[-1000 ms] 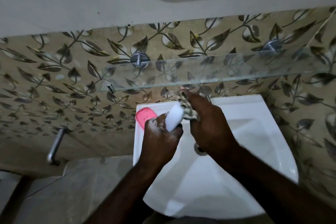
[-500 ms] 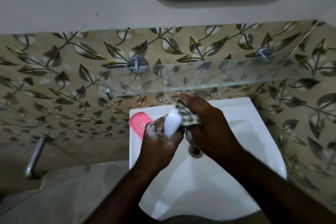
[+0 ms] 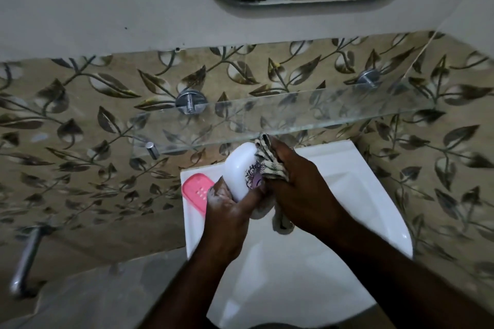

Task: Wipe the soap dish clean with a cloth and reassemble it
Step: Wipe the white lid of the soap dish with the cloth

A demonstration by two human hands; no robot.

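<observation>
— What could slip?
— The pink slotted plastic insert (image 3: 197,192) sits left of my left hand (image 3: 230,205), whose soapy fingers clamp the white oval soap-dish shell (image 3: 240,168); it may squirt out.
— And right?
— My right hand (image 3: 299,189) pinches the striped cloth (image 3: 268,159) against it; pressing hard could knock it into the white basin (image 3: 374,195).

I see the glass shelf (image 3: 307,117) overhanging just above both hands, capping upward room. The pink tray (image 3: 197,192) occupies the sink's (image 3: 374,216) left rim. The basin toward me looks open, though dim.
</observation>
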